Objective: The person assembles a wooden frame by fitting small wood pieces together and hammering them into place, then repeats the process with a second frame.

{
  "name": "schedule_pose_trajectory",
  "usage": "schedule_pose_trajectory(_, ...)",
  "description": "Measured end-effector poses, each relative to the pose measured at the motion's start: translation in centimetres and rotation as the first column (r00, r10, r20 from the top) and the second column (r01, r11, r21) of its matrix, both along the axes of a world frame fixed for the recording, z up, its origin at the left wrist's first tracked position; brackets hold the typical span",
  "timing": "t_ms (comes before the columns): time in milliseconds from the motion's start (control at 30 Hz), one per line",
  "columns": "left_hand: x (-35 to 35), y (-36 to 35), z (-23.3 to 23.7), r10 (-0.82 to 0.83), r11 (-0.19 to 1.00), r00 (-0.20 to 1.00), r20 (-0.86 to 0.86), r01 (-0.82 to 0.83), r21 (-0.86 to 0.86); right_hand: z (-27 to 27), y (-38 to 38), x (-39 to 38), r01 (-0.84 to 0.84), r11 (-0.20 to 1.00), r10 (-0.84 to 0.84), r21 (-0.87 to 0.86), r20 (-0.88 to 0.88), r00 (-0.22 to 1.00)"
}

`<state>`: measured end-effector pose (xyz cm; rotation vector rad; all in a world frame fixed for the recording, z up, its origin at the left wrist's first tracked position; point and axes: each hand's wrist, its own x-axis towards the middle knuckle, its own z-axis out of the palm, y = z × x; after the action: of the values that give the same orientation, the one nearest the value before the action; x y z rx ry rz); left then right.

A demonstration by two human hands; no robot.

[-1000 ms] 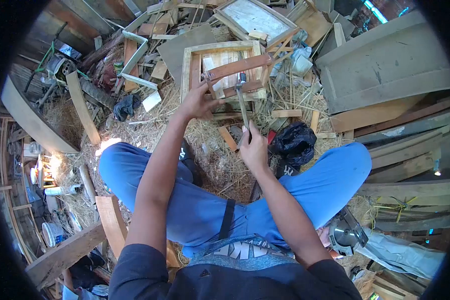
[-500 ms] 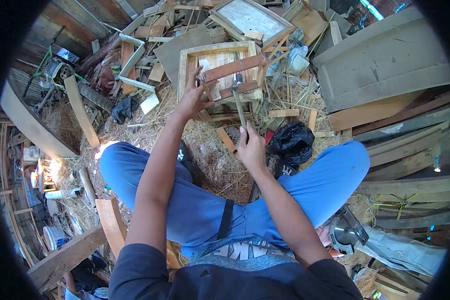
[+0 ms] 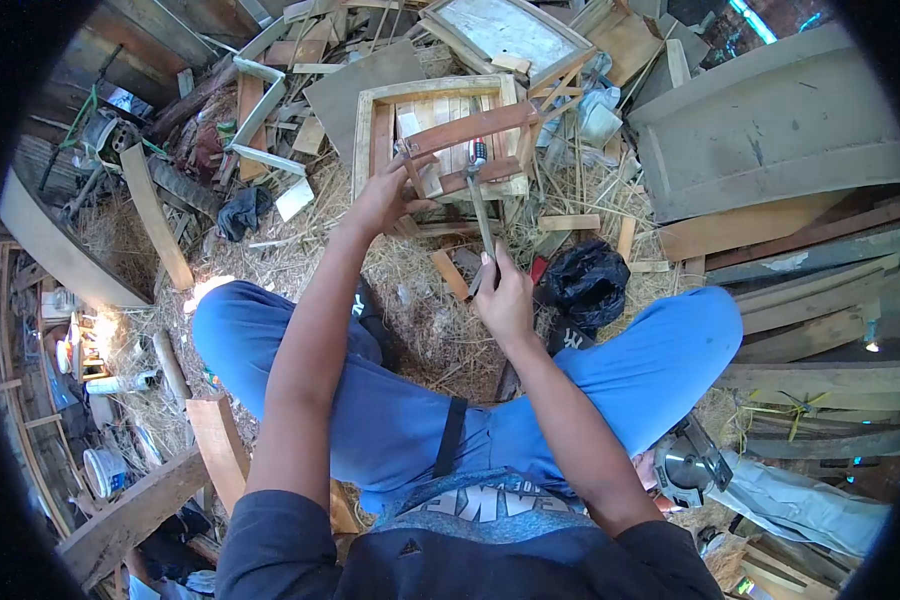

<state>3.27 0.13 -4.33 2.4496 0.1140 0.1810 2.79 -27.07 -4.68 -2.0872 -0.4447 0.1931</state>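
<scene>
My left hand [image 3: 378,203] is at the near left of a wooden frame [image 3: 365,130], its fingers curled around a short upright wooden piece [image 3: 413,178] that meets a long reddish-brown strip [image 3: 475,128]. Something small and metallic sits by those fingertips, too small to name. My right hand [image 3: 506,298] is closed round the lower end of a long-handled hammer [image 3: 482,215]. The hammer's far end, with a red, white and black part, lies over a lower reddish strip [image 3: 495,173] of the frame.
Straw and wood scraps cover the ground. A black plastic bag [image 3: 585,285] lies beside my right foot. A circular saw [image 3: 682,468] sits to the right of my lap. A large grey panel [image 3: 760,130] and stacked boards [image 3: 820,300] fill the right side.
My left fingers have drawn slightly down and closer around the short wooden piece. The right hand and hammer have hardly moved.
</scene>
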Motion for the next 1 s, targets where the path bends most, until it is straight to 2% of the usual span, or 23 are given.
schedule_pose_trajectory(100,0.2,0.3,-1.0,0.001,1.000,1.000,0.015,-0.001,-0.004,0.0,0.1,-0.1,0.011,1.000,-0.011,0.001,0.023,1.000)
schedule_pose_trajectory(133,0.3,0.4,-1.9,0.009,0.913,1.000,-0.012,-0.013,-0.409,0.5,0.1,-0.1,0.006,1.000,-0.006,0.011,0.029,1.000)
schedule_pose_trajectory(167,0.3,0.7,-2.8,0.006,0.669,0.999,-0.039,-0.033,-0.742,0.8,0.1,-0.2,0.000,1.000,-0.001,0.021,0.036,0.999)
schedule_pose_trajectory(200,0.3,0.5,-2.1,0.007,0.669,0.999,-0.039,-0.034,-0.742,0.6,0.1,-0.2,-0.002,1.000,0.001,0.021,0.036,0.999)
schedule_pose_trajectory(233,0.2,0.3,-1.4,-0.015,0.928,0.999,0.036,0.027,-0.372,0.3,0.1,-0.2,0.006,1.000,-0.007,0.010,0.045,0.999)
schedule_pose_trajectory(267,0.0,0.0,-0.7,-0.068,0.995,0.993,0.092,0.061,0.077,0.1,0.0,-0.2,0.015,1.000,-0.015,-0.001,0.053,0.998)
schedule_pose_trajectory(300,-0.1,-0.2,-0.1,-0.068,0.995,0.993,0.091,0.061,0.077,0.1,0.1,-0.2,0.015,1.000,-0.015,-0.001,0.052,0.999)
schedule_pose_trajectory(367,-0.4,-0.7,1.1,0.041,0.995,0.988,-0.146,-0.054,-0.086,0.3,0.1,-0.2,0.023,1.000,-0.023,0.006,0.041,0.999)
schedule_pose_trajectory(400,-0.4,-0.7,0.9,0.040,0.995,0.988,-0.146,-0.053,-0.086,0.3,0.2,-0.1,0.023,1.000,-0.024,0.006,0.041,0.999)
schedule_pose_trajectory(467,-0.4,-0.5,0.4,0.028,1.000,1.000,-0.008,-0.028,0.014,0.4,0.3,-0.1,0.014,0.999,-0.016,0.042,0.055,0.998)
schedule_pose_trajectory(500,-0.4,-0.6,0.4,0.028,1.000,1.000,-0.008,-0.028,0.015,0.3,0.3,-0.1,0.014,0.999,-0.017,0.043,0.056,0.998)
schedule_pose_trajectory(600,-0.4,-0.9,0.4,0.066,0.996,0.998,-0.025,-0.067,-0.059,0.1,0.2,-0.1,0.009,0.999,-0.011,0.036,0.069,0.998)
schedule_pose_trajectory(667,-0.4,-1.0,0.7,0.072,0.974,0.997,-0.008,-0.072,-0.213,0.1,0.3,-0.1,0.015,1.000,-0.016,0.009,0.041,0.999)
schedule_pose_trajectory(800,-0.5,-0.9,0.5,0.079,0.992,0.997,0.013,-0.077,-0.100,0.3,0.3,-0.1,0.010,1.000,-0.012,0.028,0.072,0.997)
schedule_pose_trajectory(900,-0.6,-0.3,0.1,0.087,0.982,0.996,0.036,-0.080,-0.173,0.7,0.3,0.0,0.004,1.000,-0.005,0.009,0.036,0.999)
schedule_pose_trajectory(967,-0.3,-0.1,-0.4,0.241,0.861,0.965,0.104,-0.163,-0.482,0.8,0.4,0.0,0.011,1.000,-0.010,-0.025,0.009,1.000)
schedule_pose_trajectory(1000,-0.2,0.1,-0.7,0.240,0.862,0.965,0.105,-0.162,-0.481,0.7,0.4,0.1,0.011,1.000,-0.011,-0.024,0.009,1.000)
